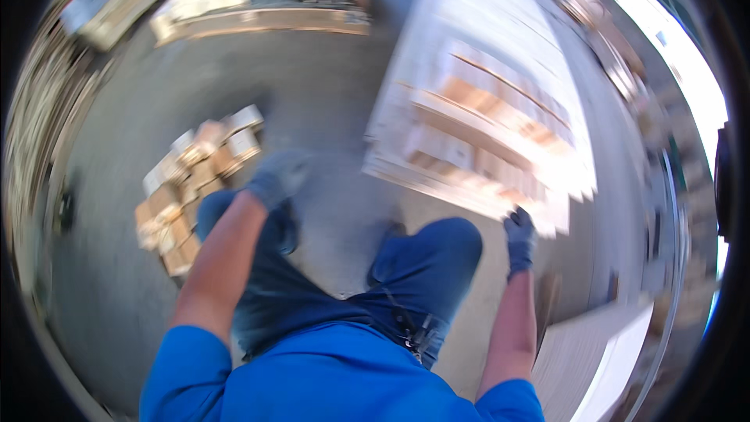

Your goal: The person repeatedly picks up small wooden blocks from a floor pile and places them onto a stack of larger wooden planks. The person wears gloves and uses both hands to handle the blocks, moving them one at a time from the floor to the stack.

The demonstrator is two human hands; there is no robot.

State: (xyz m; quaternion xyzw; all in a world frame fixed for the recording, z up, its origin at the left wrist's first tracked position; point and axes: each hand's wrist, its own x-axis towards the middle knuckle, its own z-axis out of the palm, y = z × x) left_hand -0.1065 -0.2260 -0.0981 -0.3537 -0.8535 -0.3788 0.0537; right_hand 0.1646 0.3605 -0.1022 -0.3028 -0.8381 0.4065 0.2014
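My left hand (280,176), in a grey glove, hangs in front of my left knee and is smeared by motion, so its fingers cannot be read. Left of it, a pile of small wooden blocks (197,164) lies on the floor. On the other side, my right hand (519,236), gloved in grey with dark fingertips, is beside the near edge of a large pale stack of boards (469,197). Its fingers look curled; what they hold, if anything, is hidden. Gaps in the stack's near side show short wood blocks (441,144) between the board layers.
Grey concrete floor (312,86) runs between the piles. A pallet loaded with wood (273,19) stands at the far left. Long timber (39,133) lines the left rim. A pale panel stack (582,359) sits at the lower right, near a long metal rail (678,266).
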